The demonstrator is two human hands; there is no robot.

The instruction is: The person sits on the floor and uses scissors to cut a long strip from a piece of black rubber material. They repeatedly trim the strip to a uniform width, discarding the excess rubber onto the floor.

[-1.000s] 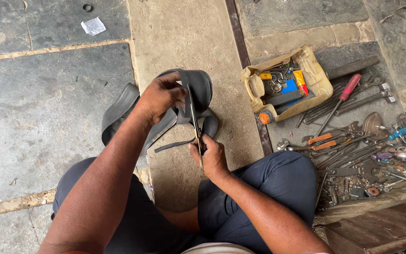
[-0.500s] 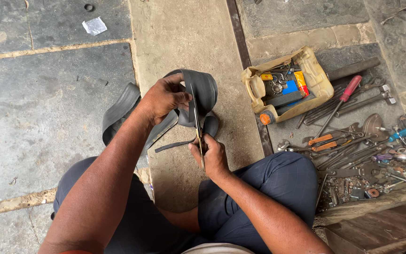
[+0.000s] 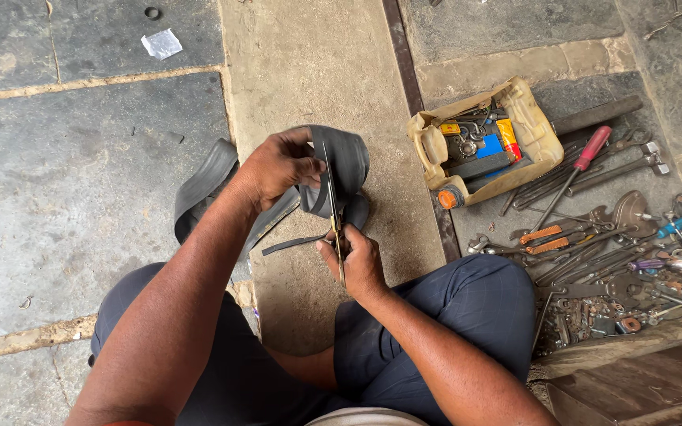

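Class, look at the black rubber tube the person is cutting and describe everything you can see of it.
The black rubber inner tube looks flat, matte and flexible, folded into a loop in front of the seated person. The left hand grips its upper fold and holds it up, while the right hand works scissors whose blades run along it. More of the tube trails left onto the stone floor, and a narrow cut strip hangs below.
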